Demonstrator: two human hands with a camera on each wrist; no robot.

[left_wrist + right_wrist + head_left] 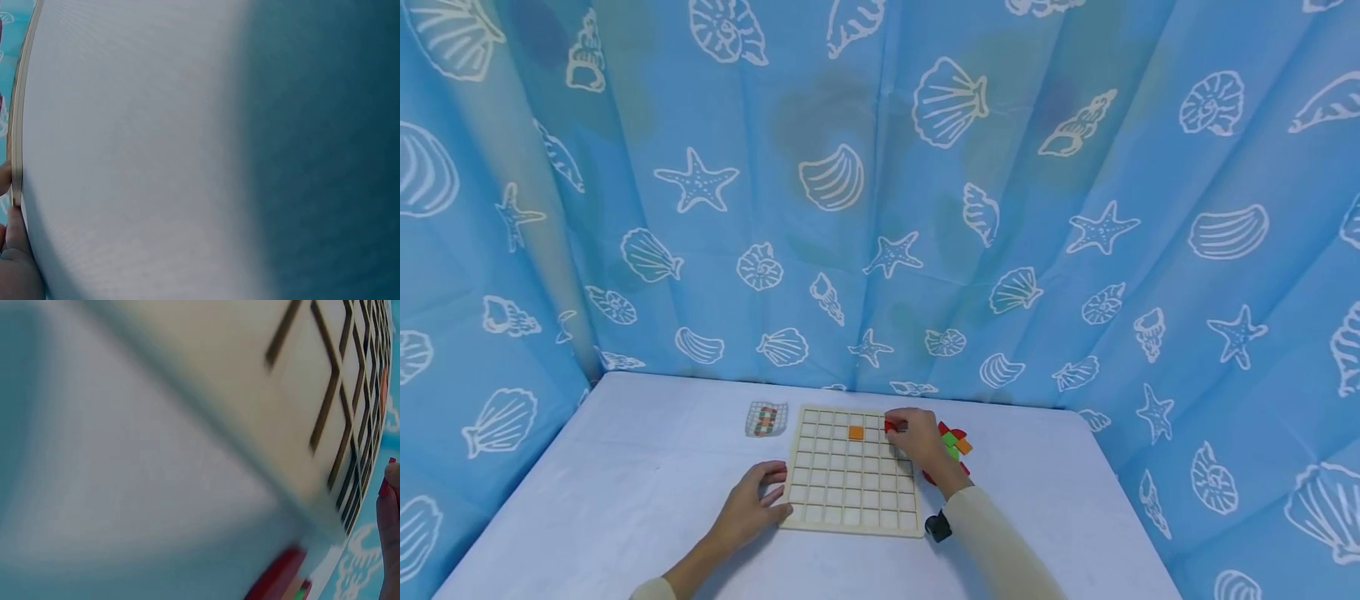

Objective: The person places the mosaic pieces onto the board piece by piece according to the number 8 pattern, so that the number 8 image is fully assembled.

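Note:
A wooden grid board (850, 531) lies on the table. An orange square tile (856, 432) sits in one of its cells near the far side. My left hand (751, 503) rests at the board's left edge, with fingertips and thumb touching its frame. Over the far right corner of the board, my right hand (917, 437) pinches a red tile (890, 425) between thumb and fingers. The same red tile (387, 478) shows at the right edge of the right wrist view, above the grid.
Right of the board lies a pile of red, green and orange tiles (953, 446), partly behind my right forearm. A small black object (937, 527) is by the right sleeve. On the left stands a card with a printed grid pattern (766, 419). A blue shell-patterned curtain (880, 208) surrounds the table.

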